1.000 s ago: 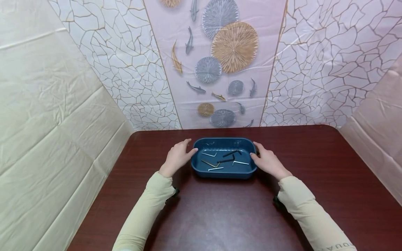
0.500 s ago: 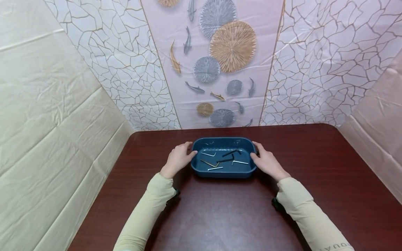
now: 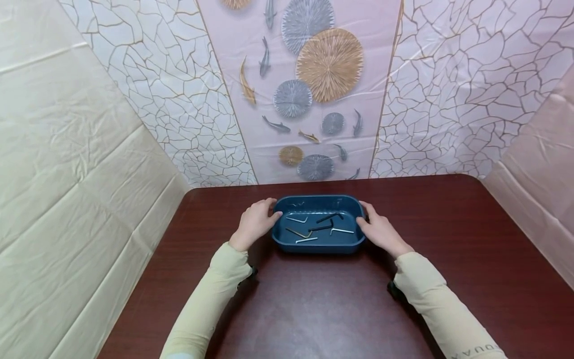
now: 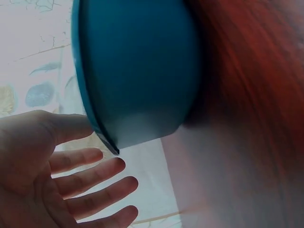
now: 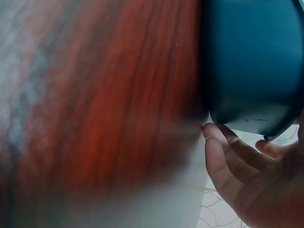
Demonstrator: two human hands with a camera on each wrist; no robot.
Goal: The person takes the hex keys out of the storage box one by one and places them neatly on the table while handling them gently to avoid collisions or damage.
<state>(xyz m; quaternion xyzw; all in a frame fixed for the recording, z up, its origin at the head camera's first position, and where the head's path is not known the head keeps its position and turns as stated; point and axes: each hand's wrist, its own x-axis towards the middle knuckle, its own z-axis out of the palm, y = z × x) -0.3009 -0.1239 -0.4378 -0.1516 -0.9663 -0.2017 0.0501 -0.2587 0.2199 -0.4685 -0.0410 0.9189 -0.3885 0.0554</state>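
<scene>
A deep blue tray [image 3: 319, 249] with rounded corners stands on the table, several L-shaped hex keys lying inside it. Among them are a black hex key [image 3: 321, 228], a silver hex key [image 3: 343, 231] and a brass-coloured hex key [image 3: 298, 233]. At the tray's left end, my left hand [image 3: 254, 223] has its thumb at the rim; the left wrist view shows its other fingers spread, apart from the wall. My right hand [image 3: 382, 230] holds the right end, thumb over the rim and fingertips against the outer wall in the right wrist view.
The dark red-brown table [image 3: 314, 304] extends around the tray. Behind it hangs a patterned backdrop [image 3: 329, 65] with fish and round motifs. Pale cloth walls [image 3: 89, 199] stand at the left and right sides.
My left hand has come slightly right, its fingers closer to the tray's left end. My right hand stays at the right end, and the hex keys lie the same way. The head view shifts slightly.
</scene>
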